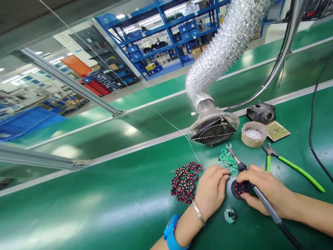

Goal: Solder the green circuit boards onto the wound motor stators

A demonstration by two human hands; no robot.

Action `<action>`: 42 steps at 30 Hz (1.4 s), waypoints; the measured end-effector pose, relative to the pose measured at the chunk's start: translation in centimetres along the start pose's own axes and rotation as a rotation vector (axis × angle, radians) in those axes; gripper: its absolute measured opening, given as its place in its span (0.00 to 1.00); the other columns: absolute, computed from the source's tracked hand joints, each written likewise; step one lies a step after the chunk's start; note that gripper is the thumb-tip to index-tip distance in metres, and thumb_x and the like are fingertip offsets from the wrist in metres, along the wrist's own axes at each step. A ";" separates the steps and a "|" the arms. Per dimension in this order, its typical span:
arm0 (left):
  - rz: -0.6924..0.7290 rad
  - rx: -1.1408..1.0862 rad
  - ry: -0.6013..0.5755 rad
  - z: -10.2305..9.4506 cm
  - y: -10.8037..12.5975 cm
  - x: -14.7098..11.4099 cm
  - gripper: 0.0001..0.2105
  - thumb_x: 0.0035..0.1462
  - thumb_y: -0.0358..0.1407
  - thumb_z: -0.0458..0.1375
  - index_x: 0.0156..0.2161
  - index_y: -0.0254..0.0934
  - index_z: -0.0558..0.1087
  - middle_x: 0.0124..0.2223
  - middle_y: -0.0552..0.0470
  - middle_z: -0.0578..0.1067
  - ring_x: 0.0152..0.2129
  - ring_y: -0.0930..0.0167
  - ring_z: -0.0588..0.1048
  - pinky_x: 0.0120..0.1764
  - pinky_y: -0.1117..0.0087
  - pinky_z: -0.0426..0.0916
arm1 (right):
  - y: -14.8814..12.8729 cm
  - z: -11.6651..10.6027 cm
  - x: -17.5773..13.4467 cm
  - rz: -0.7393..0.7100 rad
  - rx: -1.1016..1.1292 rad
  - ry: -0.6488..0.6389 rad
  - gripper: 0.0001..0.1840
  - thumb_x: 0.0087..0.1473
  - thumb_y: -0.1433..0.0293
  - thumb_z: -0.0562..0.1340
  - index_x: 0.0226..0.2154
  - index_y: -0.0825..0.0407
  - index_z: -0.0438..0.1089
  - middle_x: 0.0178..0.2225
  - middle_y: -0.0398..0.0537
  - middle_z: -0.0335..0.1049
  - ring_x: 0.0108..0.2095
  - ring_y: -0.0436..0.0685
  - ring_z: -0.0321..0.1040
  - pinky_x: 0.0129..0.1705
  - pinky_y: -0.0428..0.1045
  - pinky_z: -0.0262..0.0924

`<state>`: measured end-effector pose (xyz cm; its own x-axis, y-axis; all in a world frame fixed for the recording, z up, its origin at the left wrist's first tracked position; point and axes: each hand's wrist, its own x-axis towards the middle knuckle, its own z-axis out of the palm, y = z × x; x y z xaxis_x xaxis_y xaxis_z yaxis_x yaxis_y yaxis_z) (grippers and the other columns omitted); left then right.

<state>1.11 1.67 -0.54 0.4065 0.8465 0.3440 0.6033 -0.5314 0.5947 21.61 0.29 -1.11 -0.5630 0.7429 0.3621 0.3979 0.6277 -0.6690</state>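
A soldering iron (266,201) lies in my right hand (269,189), its tip pointing up and left over small green circuit boards (230,160). Fingers of that hand also touch a round black holder (235,194), where a red-and-black wound coil ring (239,188) sits. My left hand (212,185) is closed, its fingertips at the near edge of the circuit boards; what they pinch is hidden. A thin wire (189,144) runs down toward that hand. To its left lie several coil rings (186,182). One round circuit board (230,215) rests apart, nearer me.
A fume fan (217,133) on a silver duct (215,59) stands beyond the boards. Behind my right hand are a tub of metal bits (253,134), a sponge tray (278,131), a black device (261,113) and green-handled cutters (299,170). A black cable (313,128) curves at right.
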 end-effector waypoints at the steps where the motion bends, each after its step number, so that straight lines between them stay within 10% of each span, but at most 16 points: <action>1: -0.012 0.051 -0.017 0.5 -0.1 0.2 0.08 0.60 0.27 0.54 0.42 0.35 0.74 0.36 0.47 0.77 0.34 0.66 0.74 0.39 0.65 0.71 | 0.1 0.2 -0.1 0.004 0.002 0.012 0.18 0.51 0.81 0.56 0.44 0.50 0.59 0.34 0.45 0.67 0.32 0.55 0.58 0.34 0.48 0.56; 7: -0.039 0.079 -0.018 1.5 -0.1 0.7 0.08 0.55 0.25 0.59 0.40 0.36 0.74 0.34 0.49 0.76 0.33 0.66 0.74 0.36 0.65 0.71 | 0.1 -0.6 0.1 -0.021 0.005 0.031 0.17 0.52 0.77 0.59 0.45 0.50 0.59 0.34 0.46 0.67 0.33 0.56 0.59 0.34 0.50 0.58; 18: 0.475 0.031 0.258 -0.2 0.5 -0.3 0.06 0.55 0.25 0.60 0.37 0.38 0.72 0.30 0.53 0.77 0.25 0.72 0.72 0.31 0.71 0.65 | -0.9 -0.3 0.9 -0.062 0.027 0.250 0.12 0.57 0.74 0.60 0.45 0.51 0.62 0.36 0.47 0.71 0.31 0.52 0.66 0.33 0.47 0.64; 27: -0.258 -0.377 0.033 -1.2 2.4 0.4 0.08 0.53 0.30 0.57 0.24 0.34 0.74 0.22 0.55 0.67 0.20 0.75 0.65 0.23 0.76 0.60 | -1.0 -0.7 1.4 -0.291 -0.055 0.246 0.19 0.56 0.81 0.54 0.50 0.54 0.62 0.41 0.52 0.74 0.32 0.53 0.68 0.34 0.48 0.68; 34: -0.451 -0.479 0.083 -0.6 3.8 0.8 0.10 0.52 0.34 0.59 0.23 0.36 0.79 0.20 0.54 0.66 0.20 0.74 0.64 0.24 0.74 0.59 | -1.4 -1.0 1.4 -0.256 -0.170 0.376 0.17 0.57 0.76 0.61 0.49 0.54 0.63 0.38 0.51 0.74 0.35 0.57 0.71 0.37 0.52 0.69; 38: -0.349 -0.489 0.064 -1.0 3.6 0.8 0.10 0.55 0.35 0.58 0.27 0.36 0.79 0.23 0.52 0.70 0.22 0.72 0.67 0.26 0.72 0.62 | -1.2 -2.0 1.2 -0.249 -0.211 0.355 0.17 0.57 0.79 0.58 0.50 0.53 0.63 0.37 0.50 0.75 0.37 0.58 0.72 0.37 0.51 0.69; 42: 0.057 -0.372 -0.077 -1.5 2.1 0.7 0.13 0.52 0.36 0.60 0.43 0.37 0.77 0.39 0.45 0.76 0.36 0.65 0.73 0.41 0.62 0.67 | -0.4 -3.4 1.1 -0.154 -0.152 0.281 0.17 0.57 0.76 0.58 0.49 0.51 0.63 0.41 0.50 0.74 0.39 0.57 0.72 0.38 0.50 0.70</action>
<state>1.61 1.20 1.99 0.4910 0.8035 0.3366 0.2939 -0.5165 0.8043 23.31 1.64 1.70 -0.4119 0.6582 0.6302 0.4391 0.7493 -0.4957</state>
